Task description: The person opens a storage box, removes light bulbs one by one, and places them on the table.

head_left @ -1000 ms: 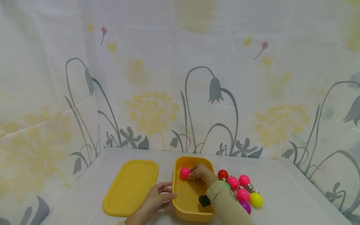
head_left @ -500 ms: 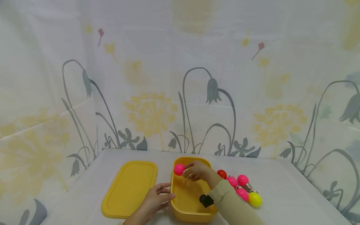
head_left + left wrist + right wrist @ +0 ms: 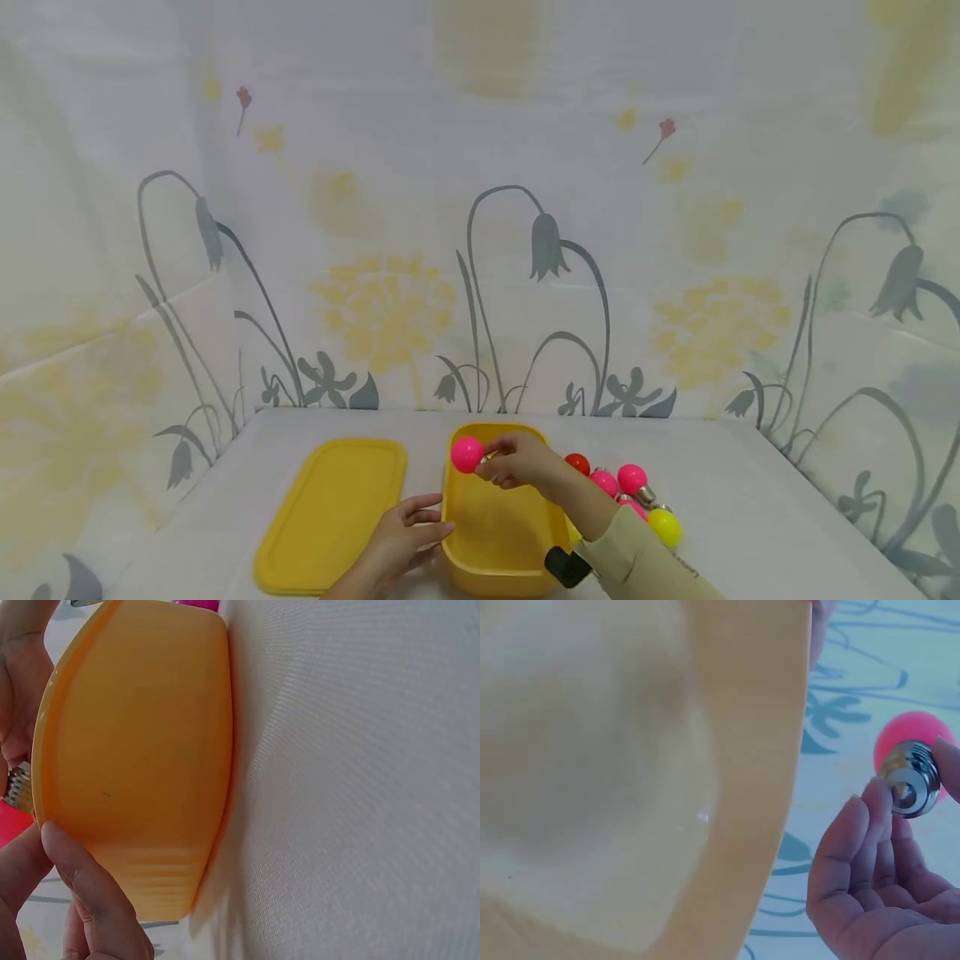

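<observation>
A pink light bulb [image 3: 467, 455] hangs over the far left part of a deep yellow box [image 3: 501, 579]. My right hand [image 3: 517, 462] pinches it by its silver screw base [image 3: 913, 774], the round end pointing left. Beside the box's left wall, my left hand [image 3: 408, 537] has its fingers extended. Fingertips [image 3: 60, 840] touch the rim and upper outer wall in the left wrist view. The right wrist view shows the box's wall [image 3: 757, 735] close by, apart from the bulb. My right forearm hides part of the box's right side.
A flat yellow lid [image 3: 333, 512] lies left of the box. Right of it are several loose bulbs, among them a red bulb [image 3: 577, 464], a pink bulb [image 3: 632, 478] and a yellow bulb [image 3: 664, 527]. My right sleeve [image 3: 637, 554] covers some of them. A flower-patterned cloth [image 3: 390, 208] stands behind.
My right hand has raised the pink bulb from inside the box to about rim height and moved it left. My left hand stays at the box. The whole head view has shifted left.
</observation>
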Demonstrator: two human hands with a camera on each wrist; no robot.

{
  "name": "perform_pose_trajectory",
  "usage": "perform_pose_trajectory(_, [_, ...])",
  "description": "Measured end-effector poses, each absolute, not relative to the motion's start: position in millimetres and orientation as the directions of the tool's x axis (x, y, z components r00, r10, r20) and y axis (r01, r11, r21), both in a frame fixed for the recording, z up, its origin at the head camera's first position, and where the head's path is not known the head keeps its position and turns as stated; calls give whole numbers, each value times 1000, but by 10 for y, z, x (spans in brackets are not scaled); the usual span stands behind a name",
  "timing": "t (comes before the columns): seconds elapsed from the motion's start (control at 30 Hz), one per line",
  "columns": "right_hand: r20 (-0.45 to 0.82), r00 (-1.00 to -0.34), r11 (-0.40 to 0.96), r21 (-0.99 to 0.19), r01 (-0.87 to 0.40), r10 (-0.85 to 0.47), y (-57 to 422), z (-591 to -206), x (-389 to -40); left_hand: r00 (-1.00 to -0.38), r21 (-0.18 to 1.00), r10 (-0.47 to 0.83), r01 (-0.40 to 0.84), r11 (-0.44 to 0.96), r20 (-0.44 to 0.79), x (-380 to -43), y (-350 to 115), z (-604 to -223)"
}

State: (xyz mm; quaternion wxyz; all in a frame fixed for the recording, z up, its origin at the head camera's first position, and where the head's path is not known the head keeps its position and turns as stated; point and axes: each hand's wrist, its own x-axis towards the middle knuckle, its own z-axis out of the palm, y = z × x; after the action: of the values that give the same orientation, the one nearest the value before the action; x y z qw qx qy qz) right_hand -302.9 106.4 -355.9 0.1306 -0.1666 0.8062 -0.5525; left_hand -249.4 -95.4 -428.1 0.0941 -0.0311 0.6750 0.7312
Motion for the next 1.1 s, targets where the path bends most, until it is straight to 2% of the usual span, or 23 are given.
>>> perform_pose_trajectory(0.37, [11, -936, 339, -931, -138, -352, 1229, -3561, -2717, -982, 983, 108, -163, -89, -153, -2466, -979, -4270])
perform_pose_trajectory(0.57, [23, -947, 395, -905, -156, -322, 1342, -3593, -2582, -980, 981, 108, -175, -86, -165, -2472, -967, -4267])
perform_pose_trajectory(1.1, [-6, -970, 454, -884, -108, -241, 1731, -3778, -2336, -982, 983, 122, -156, -94, -144, -2465, -977, -4291])
